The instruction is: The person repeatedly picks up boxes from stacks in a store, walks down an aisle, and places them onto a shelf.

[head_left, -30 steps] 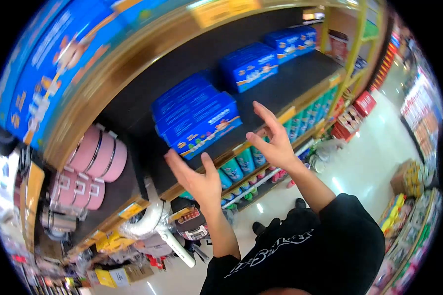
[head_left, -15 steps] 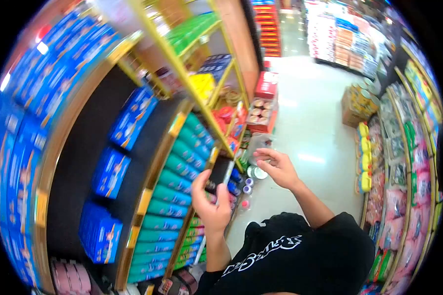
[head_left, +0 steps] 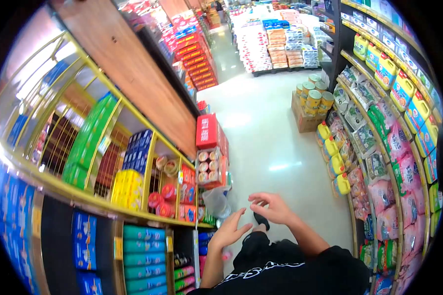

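My left hand (head_left: pixel 230 229) hovers at waist height with its fingers apart, and nothing shows in it. Close by on the right, my right hand (head_left: pixel 271 208) is raised over the floor, fingers loosely curved and apart, also holding nothing. The two hands are near each other without touching. Behind my left hand stands a translucent plastic bag or bin (head_left: pixel 215 202) on the floor. Left of that hand are teal rolled packages (head_left: pixel 145 258) on a shelf. One dark shoe (head_left: pixel 262 222) shows below my right hand.
A yellow wire rack (head_left: pixel 150 191) with boxes runs along the left. Ahead stand a red carton (head_left: pixel 206 131) and packed cups (head_left: pixel 209 166). Golden cans (head_left: pixel 313 100) sit on a carton at right, beside shelves with yellow jugs (head_left: pixel 336 165) and pink bags (head_left: pixel 383 196). Stacked packs (head_left: pixel 278 46) stand further back.
The view has swung left and up the aisle, so more of the yellow rack shows. My hands have come closer together, and the left one has moved away from the teal packages.
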`<move>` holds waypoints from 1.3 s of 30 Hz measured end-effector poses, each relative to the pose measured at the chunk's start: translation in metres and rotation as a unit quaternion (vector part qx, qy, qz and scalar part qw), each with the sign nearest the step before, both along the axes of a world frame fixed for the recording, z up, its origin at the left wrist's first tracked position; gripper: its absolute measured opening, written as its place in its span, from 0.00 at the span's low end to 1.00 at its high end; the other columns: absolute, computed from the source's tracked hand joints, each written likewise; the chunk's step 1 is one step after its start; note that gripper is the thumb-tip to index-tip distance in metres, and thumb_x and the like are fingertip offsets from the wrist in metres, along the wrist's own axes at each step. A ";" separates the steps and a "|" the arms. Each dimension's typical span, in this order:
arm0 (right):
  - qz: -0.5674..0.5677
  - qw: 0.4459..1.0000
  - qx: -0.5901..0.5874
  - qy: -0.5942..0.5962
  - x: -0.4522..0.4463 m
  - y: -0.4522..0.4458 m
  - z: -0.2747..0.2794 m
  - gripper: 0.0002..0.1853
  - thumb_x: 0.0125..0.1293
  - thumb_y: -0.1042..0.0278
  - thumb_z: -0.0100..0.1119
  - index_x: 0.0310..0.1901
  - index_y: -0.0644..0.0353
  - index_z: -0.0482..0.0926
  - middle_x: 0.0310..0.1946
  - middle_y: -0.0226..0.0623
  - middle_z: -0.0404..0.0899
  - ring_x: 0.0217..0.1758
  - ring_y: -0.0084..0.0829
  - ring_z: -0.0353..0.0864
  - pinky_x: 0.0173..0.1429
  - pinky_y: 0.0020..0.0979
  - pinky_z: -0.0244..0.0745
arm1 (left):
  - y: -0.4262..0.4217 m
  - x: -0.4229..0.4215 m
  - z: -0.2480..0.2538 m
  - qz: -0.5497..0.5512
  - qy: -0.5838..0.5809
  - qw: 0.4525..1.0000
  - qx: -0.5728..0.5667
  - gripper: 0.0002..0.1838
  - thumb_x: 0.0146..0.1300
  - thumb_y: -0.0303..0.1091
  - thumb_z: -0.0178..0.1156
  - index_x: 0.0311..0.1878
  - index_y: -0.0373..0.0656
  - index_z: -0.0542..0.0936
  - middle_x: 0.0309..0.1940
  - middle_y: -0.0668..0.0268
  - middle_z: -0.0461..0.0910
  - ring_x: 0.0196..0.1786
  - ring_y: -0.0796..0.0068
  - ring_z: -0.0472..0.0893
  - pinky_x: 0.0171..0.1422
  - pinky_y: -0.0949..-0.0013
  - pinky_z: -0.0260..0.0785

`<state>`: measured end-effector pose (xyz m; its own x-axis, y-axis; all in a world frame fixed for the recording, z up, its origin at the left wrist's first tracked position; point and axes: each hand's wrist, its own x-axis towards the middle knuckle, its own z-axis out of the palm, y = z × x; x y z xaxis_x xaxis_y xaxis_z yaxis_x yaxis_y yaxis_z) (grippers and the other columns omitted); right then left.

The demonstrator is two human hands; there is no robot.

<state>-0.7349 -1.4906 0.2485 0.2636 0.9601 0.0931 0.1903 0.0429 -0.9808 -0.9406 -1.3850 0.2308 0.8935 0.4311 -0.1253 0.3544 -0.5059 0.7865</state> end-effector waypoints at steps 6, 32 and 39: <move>0.040 0.979 -0.076 -0.183 0.135 0.112 -0.001 0.26 0.69 0.56 0.62 0.63 0.63 0.75 0.55 0.47 0.82 0.53 0.40 0.85 0.55 0.37 0.80 | 0.155 0.126 -0.031 -0.056 0.132 0.987 0.071 0.40 0.69 0.57 0.58 0.71 0.31 0.66 0.66 0.40 0.72 0.69 0.46 0.72 0.74 0.57 0.62; 0.191 0.875 -0.214 -0.390 0.605 0.644 0.000 0.38 0.68 0.43 0.60 0.68 0.67 0.66 0.62 0.56 0.75 0.64 0.56 0.74 0.67 0.46 0.71 | 0.623 0.569 -0.017 -0.019 0.126 0.989 0.070 0.36 0.69 0.56 0.57 0.68 0.35 0.69 0.65 0.45 0.73 0.68 0.46 0.72 0.71 0.53 0.64; 0.308 0.893 -0.129 -0.300 0.668 0.810 -0.008 0.39 0.70 0.42 0.57 0.70 0.66 0.64 0.65 0.55 0.72 0.67 0.54 0.72 0.69 0.46 0.68 | 0.769 0.629 -0.044 0.052 0.104 0.993 -0.028 0.37 0.68 0.56 0.57 0.69 0.36 0.69 0.65 0.44 0.73 0.68 0.46 0.72 0.72 0.54 0.64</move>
